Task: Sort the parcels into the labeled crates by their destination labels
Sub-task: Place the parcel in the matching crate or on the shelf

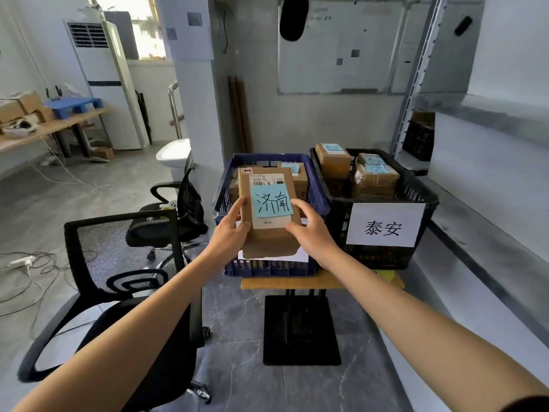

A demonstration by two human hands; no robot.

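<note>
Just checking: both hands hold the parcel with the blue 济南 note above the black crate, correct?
No. The head view shows the left hand and right hand holding the parcel with the blue 济南 note above the blue crate; the black crate, labelled 泰安, stands beside it.

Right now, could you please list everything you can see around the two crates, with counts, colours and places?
Small table: one, wooden top, under both crates.
Blue crate: one, dark blue, on the table's left; brown boxes inside.
Black crate: one, black, on the right; white label reading 泰安 on its front.
Boxes in black crate: at least three, brown with blue notes.
Held parcel: one, brown with a blue note reading 济南, above the blue crate.
Office chairs: two, black, left of the crates.
Whiteboard: one, white, back wall.
Air conditioner: one, white, back left.
Left hand: grips the parcel's left edge.
Right hand: grips its right edge.
</note>
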